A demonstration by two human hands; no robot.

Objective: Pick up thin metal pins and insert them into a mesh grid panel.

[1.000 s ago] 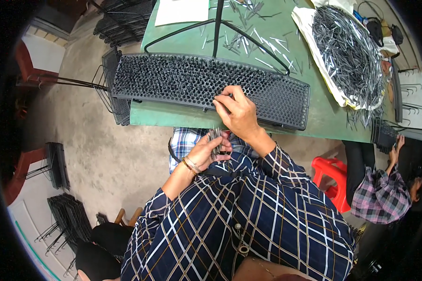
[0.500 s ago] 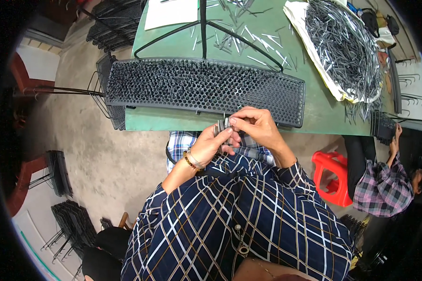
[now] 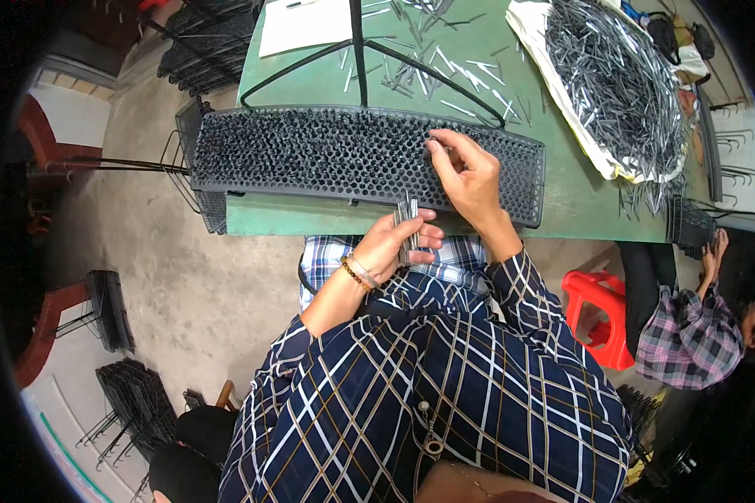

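A long black perforated rack (image 3: 512, 184) lies along the near edge of the green table, many of its holes filled with dark pieces toward the left and middle. My left hand (image 3: 386, 247) is below its front edge, closed around a small bundle of thin grey metal rods (image 3: 408, 222) that point up from under the thumb. Over the right-middle part of the rack is my right hand (image 3: 471, 176), thumb and forefinger pinched together close to the holes. Whatever sits between those fingertips is too small to make out.
An open white sack (image 3: 617, 84) heaped with metal rods stands at the table's right. Loose rods (image 3: 424, 71) and a white paper with a pen (image 3: 306, 29) lie behind the rack's black wire frame (image 3: 361, 59). A red stool (image 3: 600, 318) and another person (image 3: 688, 335) are at right.
My right hand has moved from the bundle up and away onto the rack. My left hand stays below with the rods, now fanned more into view.
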